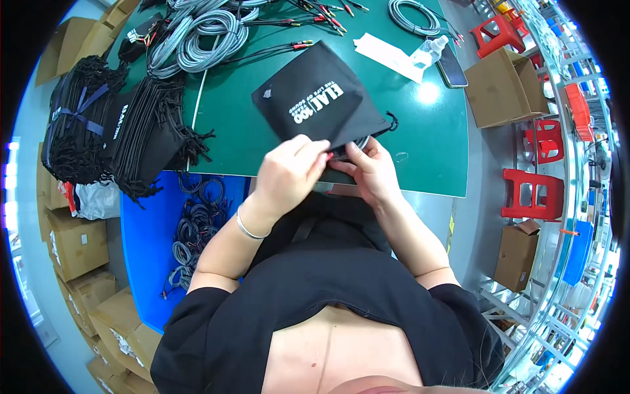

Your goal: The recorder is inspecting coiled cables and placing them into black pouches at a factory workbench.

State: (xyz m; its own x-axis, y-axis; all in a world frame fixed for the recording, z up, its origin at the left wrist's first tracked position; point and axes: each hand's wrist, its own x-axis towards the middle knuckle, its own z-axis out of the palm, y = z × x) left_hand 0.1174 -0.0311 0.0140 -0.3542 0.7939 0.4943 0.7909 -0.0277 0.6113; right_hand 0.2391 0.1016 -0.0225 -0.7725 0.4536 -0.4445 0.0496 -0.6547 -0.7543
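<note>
A black drawstring pouch (314,98) with white print lies tilted over the near edge of the green table, its mouth toward me. My left hand (289,169) pinches the pouch at its near edge, fingers closed. At the mouth, my right hand (373,169) grips a coiled grey cable (359,142) between thumb and fingers. Only a small part of that coil shows; the pouch and my fingers hide the rest. A small red tip (329,156) shows beside my left fingertips. The pouch's black cord (392,122) sticks out to the right.
Coiled grey cables (213,39) with red and black plugs lie at the back of the green table (426,151). Stacked black pouches (147,125) are at the left. Below stands a blue bin (147,262) holding more cables. A clear bottle (430,51) and a phone (453,69) lie back right.
</note>
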